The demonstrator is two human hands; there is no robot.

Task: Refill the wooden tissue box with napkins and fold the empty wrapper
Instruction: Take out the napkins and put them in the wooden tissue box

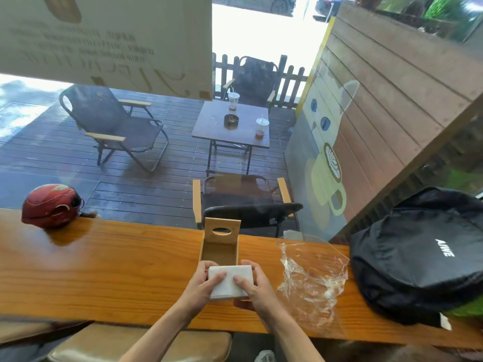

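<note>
So far the white square stack of paper napkins (pixel 230 282) is out of its packaging and gripped between both hands, the left hand (pixel 202 282) and right hand (pixel 254 286) each curled closed around a side, just in front of the open, empty light wooden tissue box (pixel 220 246) near the worktop's (pixel 104 270) middle. Loading the box looks like the step in hand. The crumpled clear plastic wrapper (pixel 311 278) lies unfolded to the right, beside a black fabric backpack (pixel 423 254), so folding remains.

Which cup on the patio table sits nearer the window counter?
The cup with the white straw, at the table's right front corner. The other cup stands at the far edge by the back chair, beyond the black ashtray.
</note>
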